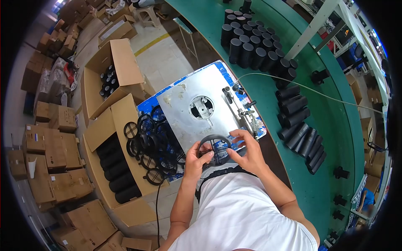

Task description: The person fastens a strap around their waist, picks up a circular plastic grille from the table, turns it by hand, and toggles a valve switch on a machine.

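Note:
Between my two hands is a black plastic ring with thin cross spokes (221, 144), held close to my body over the near edge of a metal plate (176, 109). My left hand (196, 161) pinches the ring's left side, thumb on its front. On the right side, my right hand (248, 154) grips it with thumb and fingers. A round opening with a metal bracket (202, 108) sits in the plate. Beside it, metal clamp fittings (242, 112) line the plate's right side. Several similar black rings (154, 176) lie piled left of the plate.
Many black cylinders (247, 51) stand on the green table (335, 125), with others lying down (295, 109) nearer. Left are an open carton of black tubes (119, 167) and another carton (98, 83). A thin hose (310, 90) crosses the table. Stacked boxes (54, 146) line the far left.

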`<action>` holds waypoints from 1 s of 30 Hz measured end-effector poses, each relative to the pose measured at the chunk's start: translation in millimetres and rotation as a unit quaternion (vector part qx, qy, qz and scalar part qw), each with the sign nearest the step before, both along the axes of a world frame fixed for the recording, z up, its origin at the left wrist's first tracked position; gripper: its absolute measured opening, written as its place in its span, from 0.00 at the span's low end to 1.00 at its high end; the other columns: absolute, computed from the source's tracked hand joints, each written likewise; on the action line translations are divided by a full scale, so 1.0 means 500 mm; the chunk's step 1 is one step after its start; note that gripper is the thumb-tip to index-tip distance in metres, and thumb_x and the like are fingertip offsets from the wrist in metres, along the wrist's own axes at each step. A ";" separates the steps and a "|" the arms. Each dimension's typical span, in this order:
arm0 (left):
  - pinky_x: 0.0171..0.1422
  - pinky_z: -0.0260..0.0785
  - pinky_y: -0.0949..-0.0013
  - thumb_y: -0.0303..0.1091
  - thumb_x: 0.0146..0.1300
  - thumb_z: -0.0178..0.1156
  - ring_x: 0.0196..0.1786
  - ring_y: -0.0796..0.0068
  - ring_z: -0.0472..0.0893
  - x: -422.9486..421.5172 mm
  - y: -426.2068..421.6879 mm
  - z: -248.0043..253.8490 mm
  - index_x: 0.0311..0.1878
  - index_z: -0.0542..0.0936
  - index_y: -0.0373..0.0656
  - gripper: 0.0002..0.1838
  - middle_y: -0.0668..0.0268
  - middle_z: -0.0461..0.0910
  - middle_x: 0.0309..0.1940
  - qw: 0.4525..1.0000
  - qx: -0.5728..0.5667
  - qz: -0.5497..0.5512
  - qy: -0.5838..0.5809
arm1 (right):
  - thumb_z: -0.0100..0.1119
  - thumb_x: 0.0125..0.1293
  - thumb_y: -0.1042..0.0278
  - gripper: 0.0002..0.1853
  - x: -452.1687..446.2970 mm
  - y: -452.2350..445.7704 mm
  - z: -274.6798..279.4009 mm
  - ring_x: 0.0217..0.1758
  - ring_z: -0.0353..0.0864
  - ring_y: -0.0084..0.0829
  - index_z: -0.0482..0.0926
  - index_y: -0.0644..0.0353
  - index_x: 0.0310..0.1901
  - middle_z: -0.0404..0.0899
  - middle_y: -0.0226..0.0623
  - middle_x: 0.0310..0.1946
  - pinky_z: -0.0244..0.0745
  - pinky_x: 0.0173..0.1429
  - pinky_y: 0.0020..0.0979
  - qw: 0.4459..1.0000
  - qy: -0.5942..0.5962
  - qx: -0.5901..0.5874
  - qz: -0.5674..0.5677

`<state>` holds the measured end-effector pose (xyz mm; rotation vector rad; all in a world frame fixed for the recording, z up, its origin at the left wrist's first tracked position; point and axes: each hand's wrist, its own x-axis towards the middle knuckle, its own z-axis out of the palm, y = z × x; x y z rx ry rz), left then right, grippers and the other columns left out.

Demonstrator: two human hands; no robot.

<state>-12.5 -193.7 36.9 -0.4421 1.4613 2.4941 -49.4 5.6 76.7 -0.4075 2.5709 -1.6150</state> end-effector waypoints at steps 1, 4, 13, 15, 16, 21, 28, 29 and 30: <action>0.32 0.60 0.78 0.22 0.55 0.64 0.28 0.84 0.68 -0.001 0.010 0.004 0.42 0.73 0.39 0.12 0.70 0.74 0.31 1.000 0.025 0.007 0.003 | 0.69 0.56 0.69 0.26 0.000 -0.004 -0.017 0.43 0.82 0.29 0.70 0.63 0.56 0.79 0.41 0.47 0.76 0.47 0.29 0.998 -0.044 -0.043 0.011; 0.34 0.61 0.77 0.23 0.57 0.59 0.30 0.84 0.69 -0.008 0.040 0.015 0.44 0.72 0.40 0.11 0.70 0.72 0.31 0.997 0.081 0.017 0.007 | 0.67 0.58 0.75 0.24 0.005 -0.032 -0.058 0.44 0.81 0.23 0.69 0.65 0.56 0.78 0.39 0.46 0.77 0.49 0.27 0.958 -0.165 -0.233 0.027; 0.43 0.66 0.76 0.22 0.57 0.57 0.38 0.81 0.73 -0.026 0.073 0.024 0.45 0.69 0.39 0.13 0.67 0.73 0.36 0.994 -0.078 0.004 0.073 | 0.61 0.57 0.81 0.20 -0.003 -0.036 -0.063 0.39 0.77 0.21 0.69 0.65 0.52 0.76 0.33 0.38 0.75 0.45 0.23 0.923 -0.244 -0.292 -0.056; 0.44 0.67 0.76 0.21 0.57 0.57 0.40 0.82 0.74 -0.030 0.077 0.029 0.45 0.69 0.38 0.13 0.67 0.72 0.36 0.991 -0.102 0.000 0.088 | 0.59 0.57 0.82 0.19 -0.003 -0.038 -0.060 0.36 0.76 0.20 0.69 0.64 0.51 0.75 0.32 0.35 0.75 0.42 0.23 0.924 -0.239 -0.290 -0.068; 0.45 0.68 0.76 0.20 0.57 0.57 0.40 0.82 0.74 -0.031 0.076 0.031 0.45 0.69 0.38 0.13 0.67 0.72 0.36 0.990 -0.107 -0.005 0.090 | 0.57 0.57 0.82 0.18 -0.003 -0.037 -0.049 0.35 0.76 0.20 0.68 0.64 0.50 0.75 0.32 0.34 0.74 0.40 0.23 0.927 -0.237 -0.283 -0.071; 0.43 0.70 0.76 0.21 0.58 0.58 0.38 0.81 0.76 -0.028 0.082 0.028 0.46 0.69 0.38 0.13 0.66 0.75 0.37 0.987 -0.121 -0.002 0.105 | 0.54 0.57 0.81 0.17 -0.006 -0.038 -0.047 0.34 0.75 0.20 0.68 0.64 0.50 0.74 0.32 0.32 0.74 0.39 0.24 0.941 -0.190 -0.264 -0.088; 0.48 0.73 0.76 0.18 0.57 0.60 0.41 0.80 0.79 -0.033 0.066 0.037 0.47 0.70 0.36 0.15 0.65 0.79 0.38 0.995 -0.086 -0.009 0.046 | 0.57 0.56 0.79 0.20 -0.008 -0.034 -0.040 0.38 0.75 0.20 0.68 0.64 0.52 0.75 0.33 0.34 0.73 0.44 0.24 0.977 -0.131 -0.166 -0.029; 0.48 0.73 0.76 0.18 0.57 0.60 0.41 0.80 0.79 -0.033 0.064 0.034 0.47 0.71 0.36 0.15 0.65 0.79 0.38 0.996 -0.077 -0.007 0.040 | 0.56 0.56 0.80 0.20 -0.009 -0.036 -0.030 0.39 0.74 0.19 0.68 0.64 0.52 0.74 0.32 0.35 0.72 0.46 0.23 0.978 -0.134 -0.160 -0.023; 0.46 0.72 0.77 0.18 0.57 0.61 0.40 0.81 0.79 -0.034 0.063 0.034 0.47 0.71 0.37 0.15 0.65 0.79 0.38 0.996 -0.072 0.003 0.044 | 0.57 0.56 0.79 0.20 -0.010 -0.037 -0.026 0.39 0.74 0.19 0.68 0.64 0.52 0.74 0.32 0.36 0.72 0.46 0.23 0.980 -0.131 -0.149 -0.016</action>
